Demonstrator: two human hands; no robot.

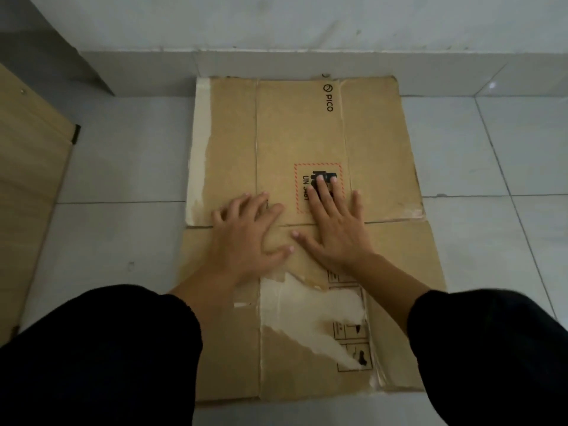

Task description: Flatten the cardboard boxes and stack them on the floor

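Nearest the camera, 2 black sleeves (pixel 101 348) frame the bottom of the view, with bare forearms reaching forward from them over a flattened cardboard box (pixel 307 142) that lies flat on the tiled floor (pixel 129 167).

Just behind the wrists, on the near part of the cardboard, a large torn patch (pixel 310 312) shows pale where the brown surface has peeled away, and a column of black handling symbols (pixel 353 348) runs beside it, below the right forearm.

The left hand (pixel 246 238) lies palm down on the cardboard with fingers spread wide, holding nothing. The right hand (pixel 335 229) lies just beside it, also flat and splayed, gripping nothing; the 2 thumbs point toward each other and nearly meet. Both palms sit across a crease (pixel 396 222) that runs side to side under them.

The right fingertips cover part of a red dashed label (pixel 299 179) with black print reading "UN". Left of the left hand, a pale torn strip (pixel 198 149) runs along the cardboard's edge.

Beyond the fingers, the far panel carries a "PICO" logo (pixel 328 98) near its far edge, which lies against the base of a grey wall (pixel 276 20). Well off to the left of the hands stands a wooden panel (pixel 27 179).
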